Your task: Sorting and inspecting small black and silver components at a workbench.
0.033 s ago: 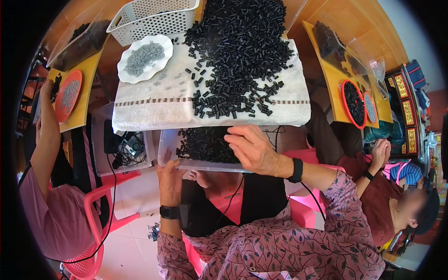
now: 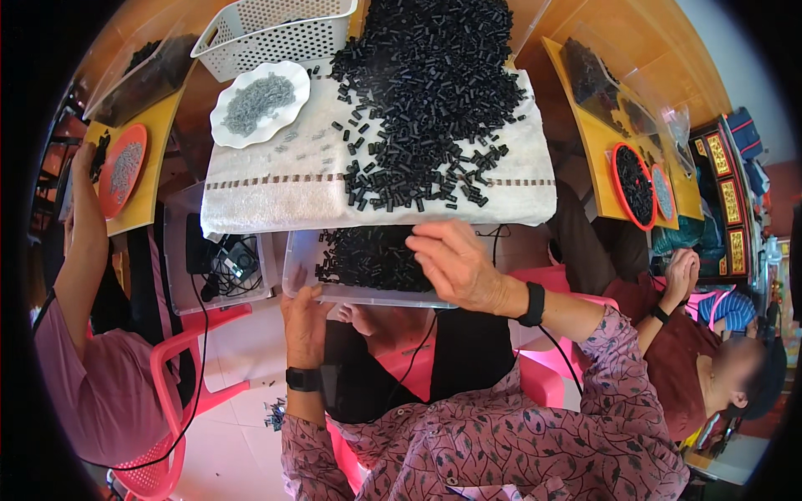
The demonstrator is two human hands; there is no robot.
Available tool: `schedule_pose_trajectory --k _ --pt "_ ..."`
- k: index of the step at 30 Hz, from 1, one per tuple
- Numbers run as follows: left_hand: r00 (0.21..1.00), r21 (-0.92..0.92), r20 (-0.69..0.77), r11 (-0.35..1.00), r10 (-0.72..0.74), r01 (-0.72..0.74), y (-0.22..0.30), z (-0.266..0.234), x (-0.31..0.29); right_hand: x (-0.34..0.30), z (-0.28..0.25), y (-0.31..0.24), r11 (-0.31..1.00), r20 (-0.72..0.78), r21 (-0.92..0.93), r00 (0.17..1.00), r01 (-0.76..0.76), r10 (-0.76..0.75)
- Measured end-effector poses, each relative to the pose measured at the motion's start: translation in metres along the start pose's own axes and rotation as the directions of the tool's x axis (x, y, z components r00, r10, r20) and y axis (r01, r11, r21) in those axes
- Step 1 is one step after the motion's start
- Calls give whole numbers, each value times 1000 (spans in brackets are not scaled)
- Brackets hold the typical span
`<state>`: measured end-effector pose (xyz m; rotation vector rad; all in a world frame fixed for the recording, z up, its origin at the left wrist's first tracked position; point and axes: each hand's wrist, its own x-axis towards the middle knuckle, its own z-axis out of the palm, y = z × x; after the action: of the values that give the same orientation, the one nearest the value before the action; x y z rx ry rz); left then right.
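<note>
My left hand [image 2: 306, 326] is closed at the near left corner of a clear plastic bin [image 2: 359, 295], thumb at its rim. Small black parts [image 2: 368, 257] lie inside this bin, just below the table edge. Over the bin's right side is my right hand [image 2: 459, 265], its fingers bent and drawn together; whatever they hold, if anything, is hidden. A large heap of short black plastic pieces [image 2: 430, 83] covers much of the white cloth [image 2: 271, 200] above. To its left sits a white scalloped plate [image 2: 223, 125] with small clear pieces [image 2: 261, 102], a few of them loose on the cloth.
A white perforated basket [image 2: 280, 37] stands behind the plate. At left, a person's arm [image 2: 88, 200] is near a red tray [image 2: 113, 196]; another bin [image 2: 175, 284] holds cables. On the right, a person's clasped hands [image 2: 681, 275] are below a yellow table [image 2: 585, 138] with a red basin [image 2: 616, 179].
My right hand has shifted very slightly to the right and up over the bin. The left hand stays where it was.
</note>
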<state>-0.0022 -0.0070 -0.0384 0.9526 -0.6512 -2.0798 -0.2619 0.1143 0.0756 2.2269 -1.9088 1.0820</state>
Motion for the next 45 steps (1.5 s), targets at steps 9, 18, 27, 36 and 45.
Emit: schedule_pose_trajectory --k 9,18,27,36,45 --pt "1000 -34 -18 999 -9 8 1 6 0 3 -30 44 913 -201 -300 954 -278 224" --pt "999 -3 -36 1000 -18 18 1 0 -1 14 -14 17 905 20 75 908 -420 419" --pt "997 -13 -71 999 -34 33 2 5 -3 71 29 12 986 201 -113 975 121 -96" --pt "997 -12 -67 999 -43 42 3 7 1 88 42 38 946 225 -183 948 266 -223" --pt "997 -5 -50 999 -53 53 3 3 -1 85 15 78 840 175 -436 946 324 -274"
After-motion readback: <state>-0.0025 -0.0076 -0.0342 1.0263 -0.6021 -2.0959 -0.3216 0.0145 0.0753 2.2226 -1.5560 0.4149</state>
